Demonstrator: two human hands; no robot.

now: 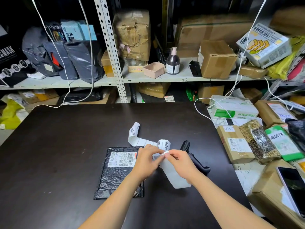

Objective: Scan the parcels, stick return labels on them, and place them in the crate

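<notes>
Label strip (pixel 142 139): white, printed in black, uncurled across the dark table (pixel 66 138); near end raised between my hands, bare backing hanging down below them. My left hand (pixel 147 160) and right hand (pixel 179 160) both pinch a label (pixel 164 153) at the strip's end, fingertips almost touching each other. Whether it has come free of the backing, cannot tell.

Parcel (pixel 118 172): black padded mailer, flat on table, shipping slip face up; sits just left of and partly under my left hand and forearm.

Scanner (pixel 187 147): black, lying on table just behind my right hand, partly hidden by it.

Right of table: heap of boxed parcels (pixel 236 144), one with a phone (pixel 293 187) on top. Shelving (pixel 112 47) behind holds more boxes and bags.
</notes>
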